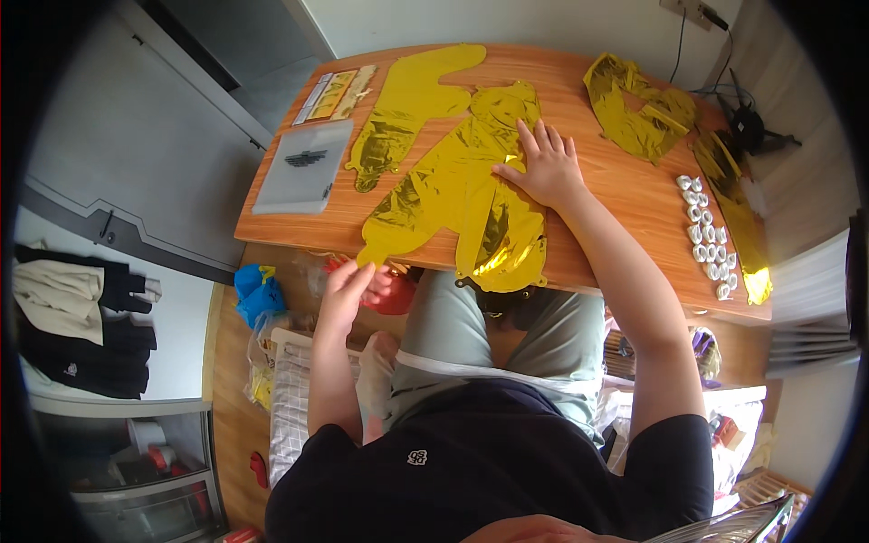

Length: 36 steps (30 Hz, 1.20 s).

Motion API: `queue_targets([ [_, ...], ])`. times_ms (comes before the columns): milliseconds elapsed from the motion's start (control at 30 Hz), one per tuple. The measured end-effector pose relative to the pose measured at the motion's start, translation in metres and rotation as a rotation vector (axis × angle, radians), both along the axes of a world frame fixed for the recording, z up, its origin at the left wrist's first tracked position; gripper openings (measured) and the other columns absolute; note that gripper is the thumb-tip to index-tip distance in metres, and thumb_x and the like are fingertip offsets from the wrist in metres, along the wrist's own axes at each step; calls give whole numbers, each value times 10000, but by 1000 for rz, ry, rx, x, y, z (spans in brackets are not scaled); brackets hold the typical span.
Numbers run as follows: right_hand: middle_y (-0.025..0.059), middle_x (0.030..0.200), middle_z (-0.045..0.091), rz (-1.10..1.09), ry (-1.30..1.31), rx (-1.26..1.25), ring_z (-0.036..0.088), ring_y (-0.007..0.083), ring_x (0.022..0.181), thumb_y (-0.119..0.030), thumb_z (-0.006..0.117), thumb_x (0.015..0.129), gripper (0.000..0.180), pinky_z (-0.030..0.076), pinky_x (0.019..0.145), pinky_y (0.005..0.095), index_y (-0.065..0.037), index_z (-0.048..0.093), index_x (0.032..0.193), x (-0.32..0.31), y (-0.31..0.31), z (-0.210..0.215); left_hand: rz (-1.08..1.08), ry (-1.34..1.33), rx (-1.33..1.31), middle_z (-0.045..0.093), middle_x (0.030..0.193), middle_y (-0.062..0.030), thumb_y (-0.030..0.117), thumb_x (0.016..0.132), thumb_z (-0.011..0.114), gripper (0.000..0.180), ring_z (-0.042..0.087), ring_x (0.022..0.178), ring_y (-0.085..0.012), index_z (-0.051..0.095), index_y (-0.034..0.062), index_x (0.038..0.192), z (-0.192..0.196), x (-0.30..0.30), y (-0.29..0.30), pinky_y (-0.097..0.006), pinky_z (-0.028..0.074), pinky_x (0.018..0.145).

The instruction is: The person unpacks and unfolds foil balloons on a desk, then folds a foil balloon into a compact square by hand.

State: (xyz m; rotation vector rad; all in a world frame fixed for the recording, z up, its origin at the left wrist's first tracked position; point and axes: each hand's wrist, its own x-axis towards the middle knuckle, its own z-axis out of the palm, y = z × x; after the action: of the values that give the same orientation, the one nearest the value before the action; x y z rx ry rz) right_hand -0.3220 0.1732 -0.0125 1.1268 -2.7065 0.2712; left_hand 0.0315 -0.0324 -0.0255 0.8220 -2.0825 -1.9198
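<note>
Head view: the person sits at a wooden table [625,195] strewn with flat gold foil balloons. The right hand [541,165] lies open, fingers spread, palm down on the nearest balloon [453,185], pinning it flat near the middle of the table. The left hand [342,291] is below the table's near edge, its fingers closed in a pinch on the balloon's lower tip where that overhangs the edge.

A second balloon [502,240] lies under the right wrist and hangs over the near edge too; it overlaps the first. A third balloon [407,104] lies further off, toward the far left of the table. Crumpled gold foil [638,109] sits at the far right, well apart from both hands. A strip of foil [738,217] runs along the right edge, with a cluster of small white rings [706,240] just beside it. A grey bag [303,165] and a card of stickers [333,93] lie at the far left corner.

Judging from the grip, the step in hand looks like smoothing or straightening the nearest balloon: one hand anchors, the other tugs at the tail. The next move calls for a gentle, even pull along the balloon's length, with the open palm kept flat so that the foil neither creases nor slides, and care not to drag the overlapped balloon off the edge.
</note>
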Motion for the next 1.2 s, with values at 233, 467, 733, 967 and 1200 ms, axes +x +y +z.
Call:
queue_targets([
  [233,205,1653,297,-29,-34,37,272,379,1532,-841,472,876,1053,193,1237,557,-174,209,1647,-2,3,2,-235,478,-644,575,1408,-162,105,961,686,153,560,1279,-301,707,2,1073,70,-50,34,-397,427,1054],
  [467,198,1694,206,-6,-52,167,200,355,1567,-484,475,1011,811,165,1251,574,-177,110,1667,-9,4,0,-1028,189,-732,490,1538,-216,213,954,695,208,377,1502,-335,745,33,1045,89,-121,60,-605,29,1249],
  [733,185,1669,277,-17,-39,119,253,354,1546,-306,370,1083,620,181,1245,568,-200,158,1656,-10,-2,-8,-711,160,-97,524,1500,-170,441,1026,607,546,506,1391,-294,550,48,1401,44,-186,18,-455,402,1147],
  [967,183,1693,216,-9,-103,93,218,346,1563,-242,485,1001,753,168,1256,570,-147,127,1657,-12,1,-2,-818,-24,-1401,94,1717,-181,777,845,598,1180,61,1595,-321,116,60,1647,47,-249,-9,-531,74,1292],
  [1200,201,1673,252,20,-113,-54,229,345,1556,-254,457,1017,535,164,1254,567,-16,340,1482,-18,-2,-19,-913,-70,-1361,85,1716,-184,951,780,368,1277,55,1594,-315,126,42,1643,35,-256,-15,-511,83,1291],
])
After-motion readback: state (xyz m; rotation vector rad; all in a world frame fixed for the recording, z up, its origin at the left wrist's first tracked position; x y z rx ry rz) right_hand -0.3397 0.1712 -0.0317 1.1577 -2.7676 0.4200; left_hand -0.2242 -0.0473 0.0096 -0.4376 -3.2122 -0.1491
